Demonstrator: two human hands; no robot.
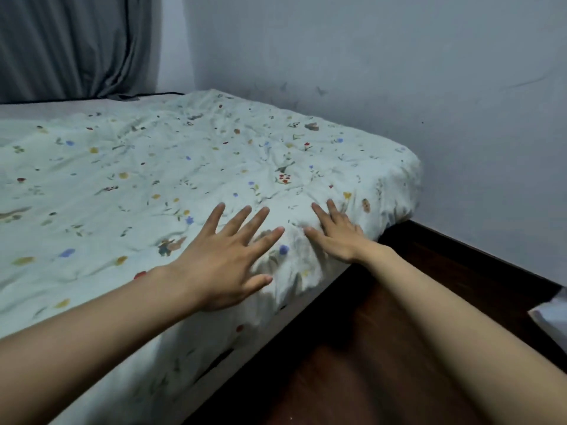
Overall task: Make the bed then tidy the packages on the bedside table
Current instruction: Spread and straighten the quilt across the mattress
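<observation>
A pale floral quilt [171, 179] covers the bed and hangs over its near edge and its right-hand corner. Wrinkles run across its surface. My left hand [224, 259] lies flat on the quilt near the front edge, fingers spread wide and straight. My right hand [336, 233] rests palm down on the quilt close to the corner, fingers straight and pointing away from me. Neither hand holds anything. No bedside table and no packages are in view.
A white wall [368, 56] runs along the bed's far side and right end. A grey curtain [76, 44] hangs at the back left. Dark wooden floor [383, 348] lies beside the bed. Something white [552, 317] shows at the right edge.
</observation>
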